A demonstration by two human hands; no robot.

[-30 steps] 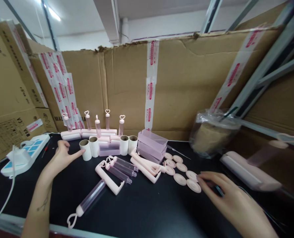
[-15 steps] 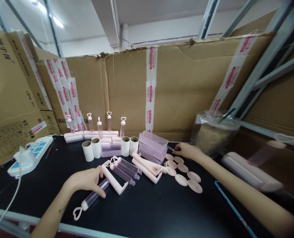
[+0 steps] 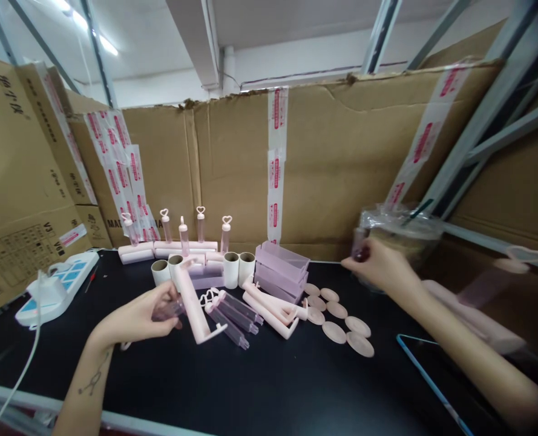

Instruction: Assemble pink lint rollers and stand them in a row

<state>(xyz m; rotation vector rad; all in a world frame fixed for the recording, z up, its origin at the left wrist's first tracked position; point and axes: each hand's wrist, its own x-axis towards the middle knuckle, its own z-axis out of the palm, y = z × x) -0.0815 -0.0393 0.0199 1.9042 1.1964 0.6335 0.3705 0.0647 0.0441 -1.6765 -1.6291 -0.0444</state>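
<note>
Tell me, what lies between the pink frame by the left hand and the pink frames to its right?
A cluster of see-through purple tubes with heart-shaped handles lies there on the black tabletop, as the head view shows.

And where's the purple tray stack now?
In the head view, the purple tray stack sits near centre, right of the white tubes and left of the pink discs.

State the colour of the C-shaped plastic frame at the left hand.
Pale pink; the C-shaped plastic frame shows best in the head view.
</note>
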